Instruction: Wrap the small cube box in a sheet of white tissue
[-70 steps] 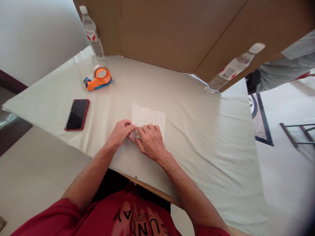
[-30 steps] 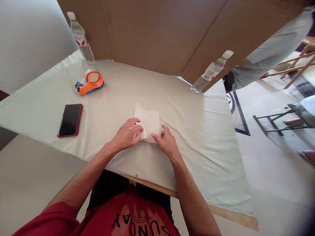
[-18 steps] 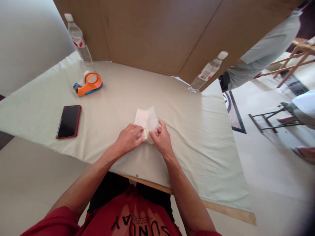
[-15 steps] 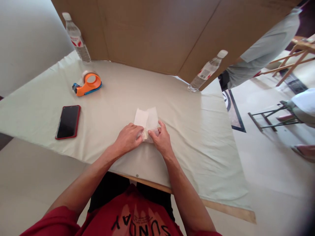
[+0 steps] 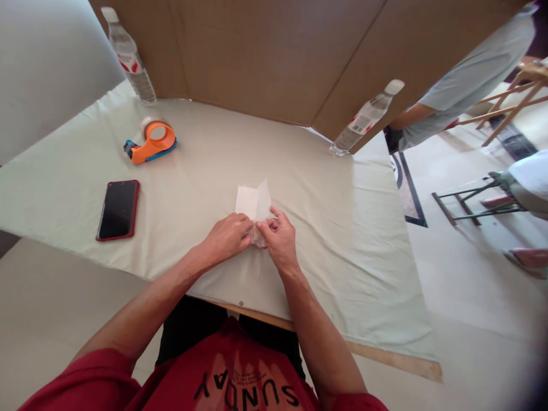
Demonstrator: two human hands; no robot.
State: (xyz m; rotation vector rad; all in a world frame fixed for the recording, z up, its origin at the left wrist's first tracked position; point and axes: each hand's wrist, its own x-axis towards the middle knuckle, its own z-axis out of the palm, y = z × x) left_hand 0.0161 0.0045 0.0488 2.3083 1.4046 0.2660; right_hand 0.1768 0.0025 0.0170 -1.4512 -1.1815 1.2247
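A small white paper sheet (image 5: pixel 248 201), creased down its middle, rises just beyond my fingertips over the cloth. My left hand (image 5: pixel 229 237) is closed on its near left part, thumb and fingers pressed together. From the right, my right hand (image 5: pixel 278 234) pinches the near part with the thumb and a bent forefinger. Between the two hands the near end looks crumpled and somewhat see-through, and my fingers cover much of it. Whether something is wrapped inside, I cannot tell.
A black phone in a red case (image 5: pixel 119 210) lies left, below an orange tape dispenser (image 5: pixel 153 142). Water bottles stand at left (image 5: pixel 132 64) and right (image 5: pixel 363 121), against a cardboard screen (image 5: pixel 265 57). A person in grey (image 5: pixel 466 74) is beyond the screen. A folding stool (image 5: pixel 475 200) stands on the floor.
The right half of the paper has folded inward and looks narrower. My right hand's fingers have shifted inward, closer to my left hand. The whole view has tilted slightly.
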